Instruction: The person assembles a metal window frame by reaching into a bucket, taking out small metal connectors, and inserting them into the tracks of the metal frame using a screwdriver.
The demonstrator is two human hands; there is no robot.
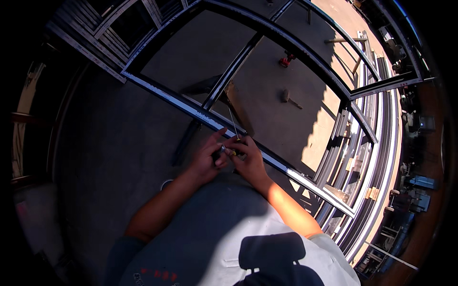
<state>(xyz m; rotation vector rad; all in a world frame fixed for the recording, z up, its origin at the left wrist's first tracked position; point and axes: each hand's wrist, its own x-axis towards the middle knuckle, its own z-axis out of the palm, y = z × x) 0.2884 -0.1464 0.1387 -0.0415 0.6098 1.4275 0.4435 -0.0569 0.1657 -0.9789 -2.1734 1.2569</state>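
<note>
From the head view, clock directions run from the hands. The right hand (247, 156) has its fingers closed on a thin tool (233, 125) with yellow at the handle, its shaft pointing to 12. The left hand (208, 156) meets it with half-curled fingers at a small shiny piece (223, 148); whether it grips this, I cannot tell. Both hands are above the near rail of one large frame (272, 159), whose crossbar (232, 71) rises toward 12. A brown board (238, 107) shows beneath, just past the rail. On the floor (267, 86) are one red drill (286, 59) at 1 and one mallet (290, 98) between 1 and 2. Several stacked frames (90, 35) lie toward 10; many long bars (381, 143) fill 3. Red lettering marks the shirt (200, 229); print on the frame is too small to read.
</note>
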